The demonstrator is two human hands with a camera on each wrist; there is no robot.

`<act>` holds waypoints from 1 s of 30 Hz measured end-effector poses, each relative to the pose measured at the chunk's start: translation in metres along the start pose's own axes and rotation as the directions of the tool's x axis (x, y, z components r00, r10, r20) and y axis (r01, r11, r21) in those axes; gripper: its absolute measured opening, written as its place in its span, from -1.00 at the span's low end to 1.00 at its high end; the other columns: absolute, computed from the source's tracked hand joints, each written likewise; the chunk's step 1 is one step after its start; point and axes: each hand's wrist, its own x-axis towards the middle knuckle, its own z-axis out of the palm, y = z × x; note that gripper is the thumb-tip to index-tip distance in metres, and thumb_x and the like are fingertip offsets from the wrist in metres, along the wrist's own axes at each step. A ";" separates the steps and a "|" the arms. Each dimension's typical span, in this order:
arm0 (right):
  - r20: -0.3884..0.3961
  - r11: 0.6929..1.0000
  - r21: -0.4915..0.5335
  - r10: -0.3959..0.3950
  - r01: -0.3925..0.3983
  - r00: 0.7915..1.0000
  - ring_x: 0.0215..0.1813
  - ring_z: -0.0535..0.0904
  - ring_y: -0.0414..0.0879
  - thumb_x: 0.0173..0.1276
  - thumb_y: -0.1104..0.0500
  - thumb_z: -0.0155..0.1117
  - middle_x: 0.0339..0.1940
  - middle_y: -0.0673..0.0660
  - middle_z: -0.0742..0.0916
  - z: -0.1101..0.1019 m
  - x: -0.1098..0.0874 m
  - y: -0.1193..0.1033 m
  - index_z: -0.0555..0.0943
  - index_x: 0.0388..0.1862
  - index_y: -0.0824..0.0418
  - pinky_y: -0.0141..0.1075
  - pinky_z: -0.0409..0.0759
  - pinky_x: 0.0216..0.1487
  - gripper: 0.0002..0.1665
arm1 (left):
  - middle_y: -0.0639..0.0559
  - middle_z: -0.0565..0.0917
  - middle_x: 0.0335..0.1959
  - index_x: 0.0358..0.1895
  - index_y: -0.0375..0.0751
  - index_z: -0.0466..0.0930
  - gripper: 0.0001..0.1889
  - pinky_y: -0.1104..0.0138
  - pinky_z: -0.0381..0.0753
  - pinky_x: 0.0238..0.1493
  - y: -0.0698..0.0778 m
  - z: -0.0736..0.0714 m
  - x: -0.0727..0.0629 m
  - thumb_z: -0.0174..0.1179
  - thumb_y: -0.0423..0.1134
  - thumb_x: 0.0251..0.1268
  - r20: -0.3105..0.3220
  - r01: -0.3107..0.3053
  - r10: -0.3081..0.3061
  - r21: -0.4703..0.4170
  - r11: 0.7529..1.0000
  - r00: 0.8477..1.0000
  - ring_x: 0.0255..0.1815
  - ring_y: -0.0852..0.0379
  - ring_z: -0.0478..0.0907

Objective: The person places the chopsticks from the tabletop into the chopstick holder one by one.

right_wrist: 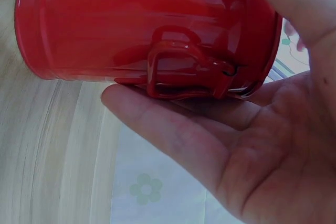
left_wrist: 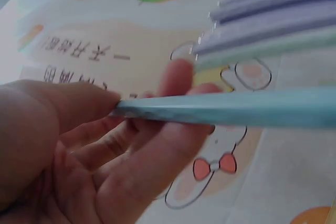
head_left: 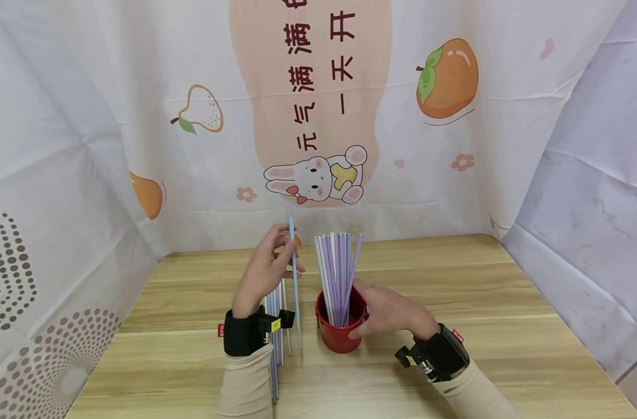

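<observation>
My left hand pinches a light blue chopstick near its upper end, the stick standing almost upright left of a red bucket. Close up in the left wrist view, the held chopstick has a dimpled, narrower tip between thumb and fingers. A bundle of purple, white and pale green chopsticks stands in the bucket, leaning slightly. From the right side my right hand grips the bucket, thumb in front and fingers behind. The right wrist view shows the bucket's small wire handle beside the fingers.
More pastel chopsticks lie on the wooden table beside and under my left forearm, partly hidden by it. A printed cloth with fruit and a rabbit hangs behind the table, and pale cloths hang at both sides.
</observation>
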 end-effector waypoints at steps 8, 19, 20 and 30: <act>-0.003 1.000 0.004 -0.013 0.013 1.000 0.13 0.73 -0.08 0.07 0.07 0.67 0.18 0.11 0.76 -0.001 0.001 0.000 0.29 0.49 0.17 -0.06 0.73 0.17 0.06 | -0.08 0.56 -0.31 0.41 -0.15 0.29 -0.64 0.07 0.81 -0.38 0.013 0.021 0.005 -0.07 -0.29 0.67 -0.259 -0.177 0.148 -0.092 0.980 0.954 -0.49 0.01 0.75; 0.009 1.000 0.027 0.005 -0.005 1.000 0.15 0.72 -0.07 0.06 0.05 0.68 0.20 0.11 0.75 0.000 0.001 0.001 0.32 0.46 0.16 -0.07 0.73 0.18 0.04 | -0.29 0.55 -0.30 0.39 -0.16 0.32 -0.65 0.10 0.81 -0.39 0.012 0.030 0.008 -0.09 -0.31 0.67 -0.339 -0.189 0.135 -0.130 0.973 0.931 -0.50 0.05 0.77; 0.006 1.000 0.019 0.000 0.000 1.000 0.14 0.73 -0.07 0.07 0.05 0.68 0.19 0.12 0.75 0.000 0.000 0.001 0.30 0.47 0.17 -0.09 0.74 0.17 0.06 | -0.27 0.56 -0.29 0.40 -0.14 0.32 -0.65 0.11 0.81 -0.39 0.010 0.031 0.010 -0.09 -0.30 0.67 -0.319 -0.162 0.120 -0.109 0.981 0.940 -0.48 0.00 0.78; 0.010 1.000 0.019 0.021 -0.021 1.000 0.12 0.73 -0.12 0.07 0.04 0.68 0.17 0.09 0.76 0.000 0.001 0.000 0.26 0.51 0.15 -0.10 0.74 0.18 0.10 | -0.28 0.64 -0.25 0.26 -0.24 0.33 -0.73 0.16 0.82 -0.31 -0.005 0.038 0.014 0.00 -0.31 0.63 -0.096 0.057 -0.047 0.105 0.993 0.994 -0.38 -0.13 0.80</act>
